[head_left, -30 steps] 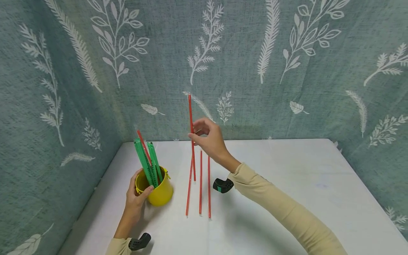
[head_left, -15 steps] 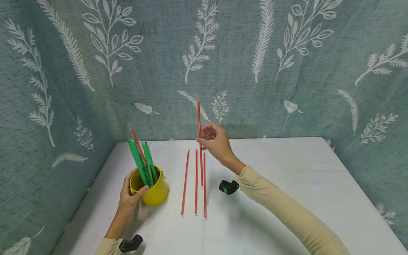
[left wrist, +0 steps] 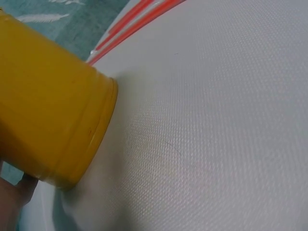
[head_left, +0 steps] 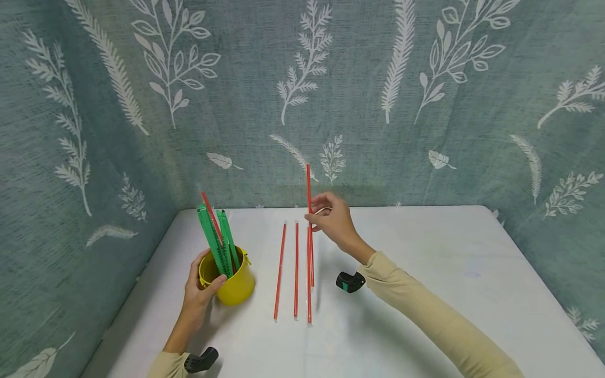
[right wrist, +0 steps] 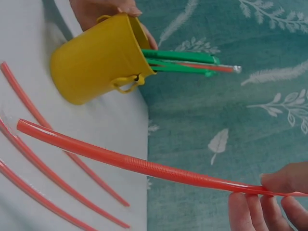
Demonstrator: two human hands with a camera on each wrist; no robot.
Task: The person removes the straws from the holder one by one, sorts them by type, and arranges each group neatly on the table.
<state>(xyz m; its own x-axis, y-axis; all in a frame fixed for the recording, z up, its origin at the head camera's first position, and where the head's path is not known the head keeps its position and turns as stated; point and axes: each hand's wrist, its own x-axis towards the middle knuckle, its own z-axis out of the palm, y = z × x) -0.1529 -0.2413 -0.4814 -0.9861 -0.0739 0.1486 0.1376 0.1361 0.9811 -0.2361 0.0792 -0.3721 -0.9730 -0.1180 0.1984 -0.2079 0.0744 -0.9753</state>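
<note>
My left hand (head_left: pixel 197 302) grips a small yellow bucket (head_left: pixel 238 287) at the left of the table, thumb over its rim. Several slim green packets (head_left: pixel 210 239) with dark print stand in it, leaning left, along with a red straw (head_left: pixel 207 202). My right hand (head_left: pixel 336 223) pinches another red drinking straw (head_left: pixel 309 184) near its middle and holds it upright. In the right wrist view the held straw's ribbed bend (right wrist: pixel 159 168) shows. Three red straws in clear wrappers lie roughly side by side: the left straw (head_left: pixel 280 275), the middle straw (head_left: pixel 296 278) and the right straw (head_left: pixel 309 307), partly overlapped by the held one.
The white table (head_left: pixel 425 247) meets a green leaf-patterned cloth (head_left: pixel 368 105) at its back and sides. Black devices sit at the left wrist (head_left: pixel 201 360) and right wrist (head_left: pixel 351 282). The bucket has small side handles (right wrist: pixel 127 83).
My right hand has moved right and lower with its straw, from over the left table straw to over the right one. My left hand stays on the bucket.
</note>
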